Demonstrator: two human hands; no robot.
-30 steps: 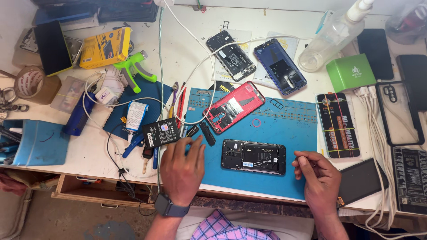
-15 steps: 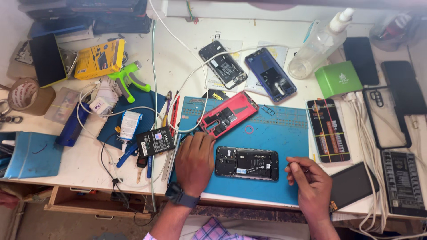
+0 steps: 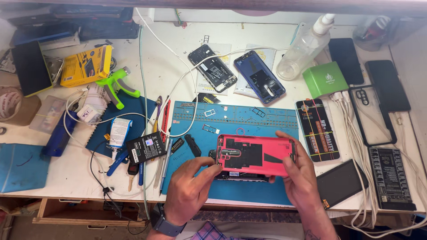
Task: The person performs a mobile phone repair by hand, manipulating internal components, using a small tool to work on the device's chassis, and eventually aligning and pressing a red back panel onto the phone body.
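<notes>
A red phone back cover is held by both hands just above the blue work mat, inner face up. Its near-left edge is pinched by the left hand, thumb and forefinger closed on it, and its right end is gripped by the right hand, whose fingers are curled over the far edge. Half a second ago the cover lay further back on the mat and both hands were resting beside the opened black phone; it has since been lifted and brought over that phone. The opened phone is now mostly hidden beneath the cover, only its near edge showing on the mat. From this it may be judged that the cover is being lined up for closing the phone.

Left of the mat, a small black battery, a white tube and several hand tools are laid among white cables. Further back, a green plastic tool and a yellow box are seen. At the far side of the desk, two more opened phones, a clear spray bottle and a green box are placed.
</notes>
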